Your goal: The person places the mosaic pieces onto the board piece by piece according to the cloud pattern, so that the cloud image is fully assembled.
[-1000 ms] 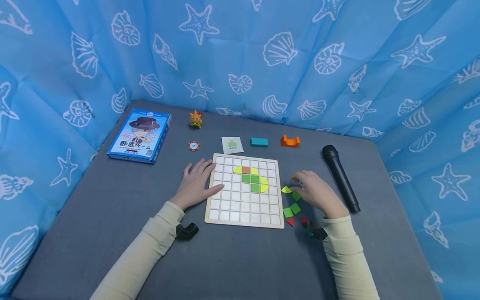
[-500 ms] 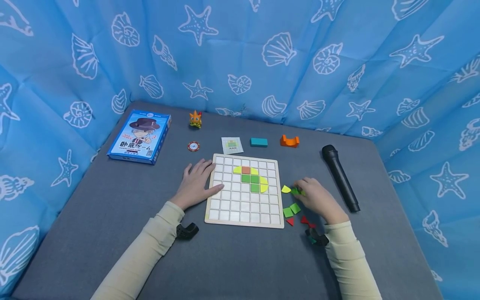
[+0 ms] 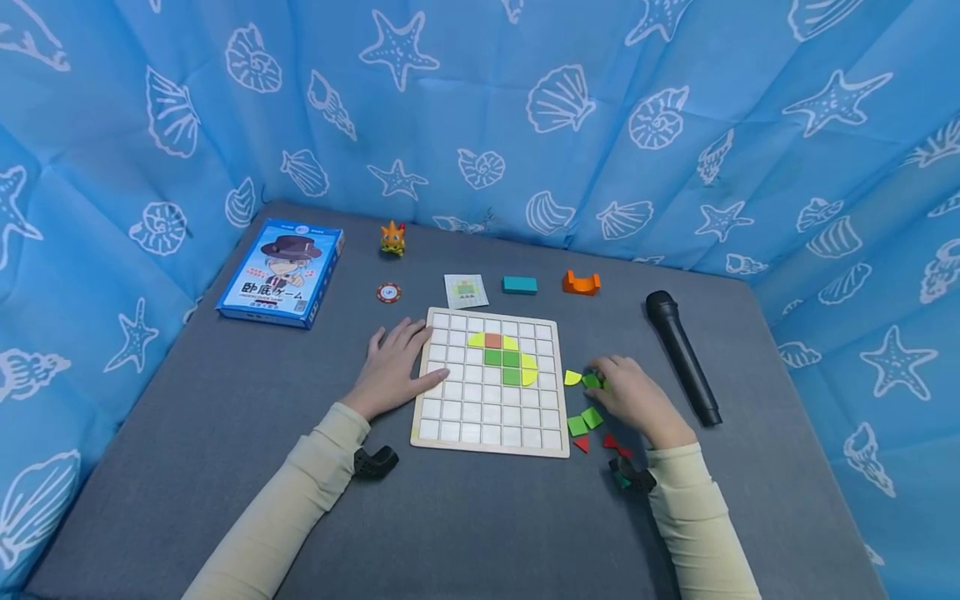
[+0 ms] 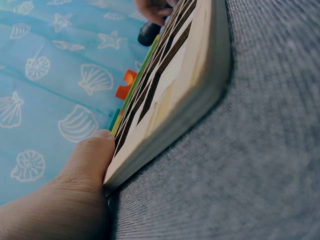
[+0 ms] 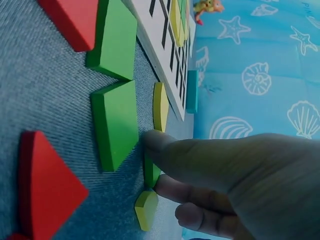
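My left hand (image 3: 392,367) rests on the left edge of a white-gridded wooden board (image 3: 450,400), fingers spread, thumb (image 4: 90,157) over the rim. On the board lie yellow rounded tiles (image 3: 528,369), an orange-brown square (image 3: 492,341) and green squares (image 3: 511,377). Right of the board, my right hand (image 3: 633,396) is low over loose tiles. Its thumb and a finger pinch a green tile (image 5: 151,170) lying on the cloth. A yellow tile (image 5: 160,106) lies by the thumb, another yellow one (image 5: 146,210) beneath the fingers.
Two green squares (image 3: 584,422) and red triangles (image 3: 582,444) lie nearer me. A black microphone (image 3: 682,358) is at the right. Behind the board are a picture card (image 3: 465,291), teal block (image 3: 519,285), orange block (image 3: 581,283), poker chip (image 3: 388,292), toy figure (image 3: 392,239) and blue box (image 3: 281,273).
My right hand has come down onto the green tile and closed finger and thumb about it. That tile and the yellow one beside it have shifted slightly. The left hand has stayed still.
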`<state>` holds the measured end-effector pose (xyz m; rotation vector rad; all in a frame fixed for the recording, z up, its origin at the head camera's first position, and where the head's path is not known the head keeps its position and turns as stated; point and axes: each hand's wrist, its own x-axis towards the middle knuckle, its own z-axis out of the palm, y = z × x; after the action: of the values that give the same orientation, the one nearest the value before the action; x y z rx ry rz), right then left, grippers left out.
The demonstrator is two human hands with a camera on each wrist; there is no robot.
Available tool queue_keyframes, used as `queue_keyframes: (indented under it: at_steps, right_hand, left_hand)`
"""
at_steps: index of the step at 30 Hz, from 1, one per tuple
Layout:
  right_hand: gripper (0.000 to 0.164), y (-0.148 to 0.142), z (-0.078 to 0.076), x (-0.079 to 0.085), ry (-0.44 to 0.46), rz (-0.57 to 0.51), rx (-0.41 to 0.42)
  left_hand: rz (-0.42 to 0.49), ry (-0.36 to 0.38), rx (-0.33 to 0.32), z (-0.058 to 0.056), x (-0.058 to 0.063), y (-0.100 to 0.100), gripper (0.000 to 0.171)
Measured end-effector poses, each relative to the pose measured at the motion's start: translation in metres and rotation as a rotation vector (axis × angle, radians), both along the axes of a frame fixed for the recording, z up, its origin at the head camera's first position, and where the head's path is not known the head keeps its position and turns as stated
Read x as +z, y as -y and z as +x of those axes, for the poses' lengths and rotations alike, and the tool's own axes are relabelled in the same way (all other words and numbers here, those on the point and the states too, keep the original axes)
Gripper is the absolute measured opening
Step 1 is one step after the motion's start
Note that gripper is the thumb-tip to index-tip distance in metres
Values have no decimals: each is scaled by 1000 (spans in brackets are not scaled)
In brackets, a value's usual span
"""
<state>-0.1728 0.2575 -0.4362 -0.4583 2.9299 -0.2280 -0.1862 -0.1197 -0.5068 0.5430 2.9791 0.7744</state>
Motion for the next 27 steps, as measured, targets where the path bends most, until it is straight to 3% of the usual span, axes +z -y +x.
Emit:
queue_keyframes:
  at_steps: [9,18,27]
  right_hand:
    - [36,5,2,7,-54,-22,36]
    - [32,34,1,17,-72,-91,83]
    - [32,73,-5,15,-91,-123,218]
  left_hand:
    - [-4,9,5,0,2,0,82]
    - [-5,7,3,0,2,1,82]
    - [-10,-2,4,-1,0,0,83]
